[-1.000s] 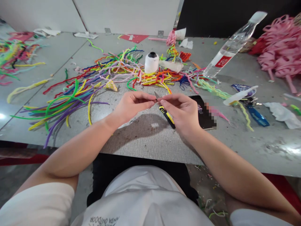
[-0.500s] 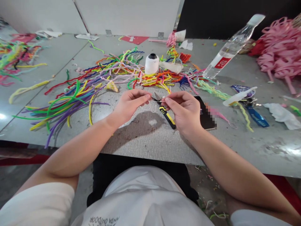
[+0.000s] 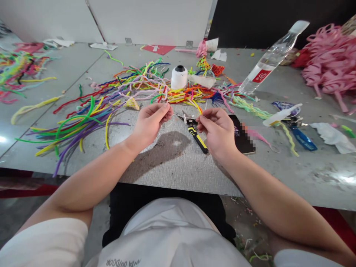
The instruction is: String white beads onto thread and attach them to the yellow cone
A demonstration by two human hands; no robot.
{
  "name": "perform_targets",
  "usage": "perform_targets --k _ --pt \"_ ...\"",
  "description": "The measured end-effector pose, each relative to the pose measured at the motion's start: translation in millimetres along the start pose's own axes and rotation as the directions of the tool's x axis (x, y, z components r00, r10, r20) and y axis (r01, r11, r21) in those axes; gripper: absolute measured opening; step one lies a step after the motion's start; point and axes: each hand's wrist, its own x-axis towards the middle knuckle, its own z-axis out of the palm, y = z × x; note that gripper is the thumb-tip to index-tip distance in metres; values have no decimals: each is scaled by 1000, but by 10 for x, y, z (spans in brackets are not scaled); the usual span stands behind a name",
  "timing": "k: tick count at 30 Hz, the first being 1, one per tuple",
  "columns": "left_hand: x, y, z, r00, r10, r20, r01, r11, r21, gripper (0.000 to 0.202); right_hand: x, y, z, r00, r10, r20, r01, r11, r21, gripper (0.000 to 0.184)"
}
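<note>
A thin white thread (image 3: pixel 178 115) stretches between my two hands above the table. My left hand (image 3: pixel 152 121) pinches one end of it, thumb against fingers, with a loose loop hanging below. The other end is in the closed fingertips of my right hand (image 3: pixel 216 128). Beneath the thread lie yellow-and-black snips (image 3: pixel 198 139), blades pointing away from me. A small pale piece hangs on or near the thread above the blades; I cannot tell what it is. Behind my hands stands a white thread spool (image 3: pixel 179 78) with a black top.
Colourful fuzzy stems (image 3: pixel 80 126) spread across the left and middle. A dark flat phone-like object (image 3: pixel 241 137) lies beside my right hand. Farther right are a tilted-looking water bottle (image 3: pixel 261 70), a white glue bottle (image 3: pixel 280 115), crumpled tissue (image 3: pixel 333 137) and pink looped ribbons (image 3: pixel 328 59).
My hands have drawn farther apart, the left shifting leftward, and the thread between them now spans a wider gap. The snips have stayed on the table.
</note>
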Motion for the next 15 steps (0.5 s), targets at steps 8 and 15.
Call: perform_targets --k 8,15 --pt "2 -16 -15 1000 -5 -13 5 1000 6 29 13 14 -15 999 -46 -18 44 996 -77 18" --pt "-50 7 -8 997 35 75 -44 993 111 14 -30 -35 0 997 -75 13 76 984 -162 22"
